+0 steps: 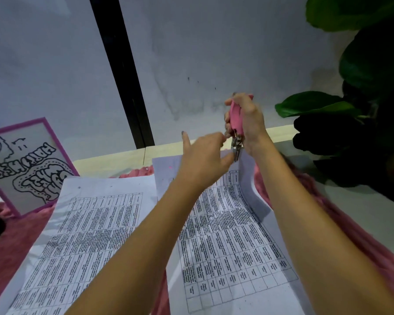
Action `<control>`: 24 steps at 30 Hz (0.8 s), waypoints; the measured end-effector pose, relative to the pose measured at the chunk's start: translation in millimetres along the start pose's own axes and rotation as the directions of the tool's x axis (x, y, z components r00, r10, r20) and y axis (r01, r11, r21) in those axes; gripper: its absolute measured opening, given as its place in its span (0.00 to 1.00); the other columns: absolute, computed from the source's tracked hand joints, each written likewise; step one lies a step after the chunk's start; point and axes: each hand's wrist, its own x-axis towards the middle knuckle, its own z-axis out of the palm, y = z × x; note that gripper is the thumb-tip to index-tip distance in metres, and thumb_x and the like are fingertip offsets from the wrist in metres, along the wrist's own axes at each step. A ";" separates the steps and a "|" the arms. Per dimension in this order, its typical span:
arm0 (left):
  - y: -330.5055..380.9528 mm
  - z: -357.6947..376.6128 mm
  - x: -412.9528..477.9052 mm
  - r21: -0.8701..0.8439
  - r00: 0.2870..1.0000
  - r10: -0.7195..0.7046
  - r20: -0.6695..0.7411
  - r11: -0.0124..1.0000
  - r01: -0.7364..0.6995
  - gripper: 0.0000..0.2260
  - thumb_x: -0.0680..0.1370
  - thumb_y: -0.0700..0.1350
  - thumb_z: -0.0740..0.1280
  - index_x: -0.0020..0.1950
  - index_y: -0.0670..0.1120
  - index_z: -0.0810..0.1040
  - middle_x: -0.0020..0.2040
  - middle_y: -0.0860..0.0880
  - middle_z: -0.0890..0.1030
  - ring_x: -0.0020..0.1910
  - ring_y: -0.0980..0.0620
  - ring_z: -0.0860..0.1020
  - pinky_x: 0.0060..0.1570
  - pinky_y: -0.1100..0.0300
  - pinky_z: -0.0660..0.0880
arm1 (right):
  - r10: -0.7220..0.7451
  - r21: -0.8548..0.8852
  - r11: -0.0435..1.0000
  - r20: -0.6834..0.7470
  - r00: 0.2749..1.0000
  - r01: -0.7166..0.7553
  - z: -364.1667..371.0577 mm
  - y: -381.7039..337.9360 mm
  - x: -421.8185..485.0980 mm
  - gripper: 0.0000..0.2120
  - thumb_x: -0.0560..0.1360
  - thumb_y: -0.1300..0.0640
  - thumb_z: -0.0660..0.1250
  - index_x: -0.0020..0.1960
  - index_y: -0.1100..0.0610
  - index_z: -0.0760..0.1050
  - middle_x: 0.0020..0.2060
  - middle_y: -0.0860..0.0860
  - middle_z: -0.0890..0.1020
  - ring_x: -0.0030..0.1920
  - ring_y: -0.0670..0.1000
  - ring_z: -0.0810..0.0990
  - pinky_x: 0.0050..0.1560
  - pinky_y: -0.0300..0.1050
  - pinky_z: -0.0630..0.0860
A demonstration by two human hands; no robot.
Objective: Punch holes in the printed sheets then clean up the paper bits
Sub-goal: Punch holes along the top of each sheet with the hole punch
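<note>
Partly hidden punch (235,118) in right hand's (251,126) grip, left hand's (203,156) pinch on sheet (228,223).

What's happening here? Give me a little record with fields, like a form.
right hand: grips the pink hole punch, its head on the top edge of the right sheet
left hand: pinches that edge beside the punch
left sheet: flat, two holes near its top
underneath: pink cloth
nearby: framed drawing, leafy plant

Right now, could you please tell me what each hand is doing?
Left hand: pinches the top edge of the right-hand sheet.
Right hand: grips the pink hole punch, set on that edge.
</note>
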 end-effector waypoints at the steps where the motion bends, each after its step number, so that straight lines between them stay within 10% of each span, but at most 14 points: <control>1: 1.3 3.7 5.6 -0.002 1.000 -0.013 0.026 1.000 0.013 0.18 0.78 0.60 0.63 0.59 0.49 0.77 0.56 0.54 0.81 0.59 0.52 0.77 0.74 0.39 0.44 | -0.008 0.004 1.000 -0.008 1.000 0.008 0.1 -0.5 -0.6 0.12 0.69 0.50 0.62 0.45 0.58 0.74 0.30 0.54 0.74 0.26 0.50 0.71 0.26 0.41 0.70; 8: -7.2 -0.8 16.0 -0.289 0.993 -0.012 0.118 0.956 0.046 0.09 0.73 0.48 0.73 0.50 0.46 0.85 0.47 0.50 0.85 0.48 0.54 0.82 0.54 0.51 0.78 | 0.011 0.024 1.000 -0.037 0.999 -0.010 -4.1 0.4 -0.4 0.14 0.70 0.50 0.62 0.48 0.60 0.73 0.29 0.54 0.73 0.25 0.50 0.70 0.26 0.41 0.70; 24: -19.6 -6.3 17.3 -0.386 0.997 -0.036 0.073 0.920 0.061 0.05 0.73 0.40 0.74 0.48 0.45 0.82 0.43 0.48 0.85 0.41 0.58 0.82 0.44 0.68 0.78 | -0.018 -0.060 0.998 -0.007 1.000 0.017 -9.1 -31.2 0.0 0.15 0.68 0.52 0.66 0.48 0.62 0.75 0.36 0.55 0.75 0.28 0.50 0.73 0.31 0.46 0.75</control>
